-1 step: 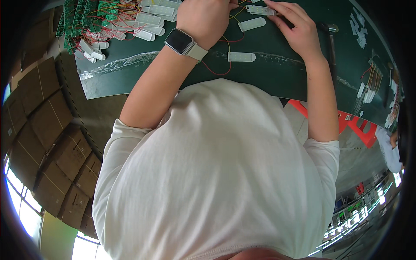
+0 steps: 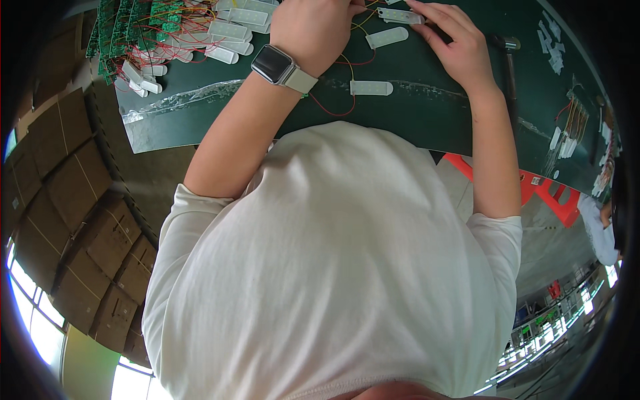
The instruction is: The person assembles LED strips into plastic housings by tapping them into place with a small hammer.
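Observation:
My right hand pinches the right end of a slim white round-ended tab between thumb and fingers, near the top edge. To its left, my left hand is curled, with a watch on its wrist. Most of its fingers lie beyond the upper edge, and what they grip is hidden. Yellow wires run between the hands. Below the held tab lie another white tab and, nearer me, a third tab, both with thin red and yellow wires, on the dark green table.
Green circuit boards stand at the far left, wired to a heap of white tabs. A hammer lies right of my right forearm. Farther right are small white pieces and a wired bundle. A red stool stands below the table edge.
My left wrist has shifted very slightly left, and the held tab has tipped a little. My right hand keeps its place.

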Tool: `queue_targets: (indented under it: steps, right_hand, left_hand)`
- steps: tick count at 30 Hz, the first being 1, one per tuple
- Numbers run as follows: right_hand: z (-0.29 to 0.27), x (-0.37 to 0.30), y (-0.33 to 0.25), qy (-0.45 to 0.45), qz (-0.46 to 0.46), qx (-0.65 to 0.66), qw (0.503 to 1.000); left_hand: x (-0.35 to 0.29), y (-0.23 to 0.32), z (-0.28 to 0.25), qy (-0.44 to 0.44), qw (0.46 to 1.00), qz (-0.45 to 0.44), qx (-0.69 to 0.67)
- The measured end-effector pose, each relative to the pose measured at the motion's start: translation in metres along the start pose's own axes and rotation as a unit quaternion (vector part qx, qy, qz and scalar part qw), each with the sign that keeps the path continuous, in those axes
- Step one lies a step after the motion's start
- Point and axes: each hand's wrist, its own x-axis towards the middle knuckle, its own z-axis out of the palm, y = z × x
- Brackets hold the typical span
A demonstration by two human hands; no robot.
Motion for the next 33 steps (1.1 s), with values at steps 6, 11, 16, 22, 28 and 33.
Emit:
queue_targets:
  steps: [6,11,16,22,28,33]
  right_hand:
    - [-0.001,0.002,-0.004,-0.014,0.021,-0.021,0.999]
    - [0.001,0.001,-0.002,-0.002,0.014,-0.02,1.0]
    - [0.0,0.0,-0.006,-0.01,0.057,0.01,0.998]
    - [0.002,0.003,-0.005,0.012,-0.019,-0.029,0.999]
    - [0.007,-0.001,0.004,0.02,-0.109,-0.104,0.988]
    - [0.005,0.002,0.0,0.023,-0.121,-0.113,0.986]
  left_hand:
    - [0.001,0.006,0.0,0.014,1.0,0.003,-0.003]
    - [0.001,0.005,0.003,0.005,1.0,0.004,-0.014]
    - [0.003,0.004,0.008,-0.016,1.0,0.006,-0.004]
    - [0.007,0.002,0.008,-0.014,1.0,0.016,0.004]
    - [0.008,0.002,0.009,-0.004,0.998,0.033,0.046]
    - [0.004,0.008,0.003,-0.009,0.997,0.034,0.061]
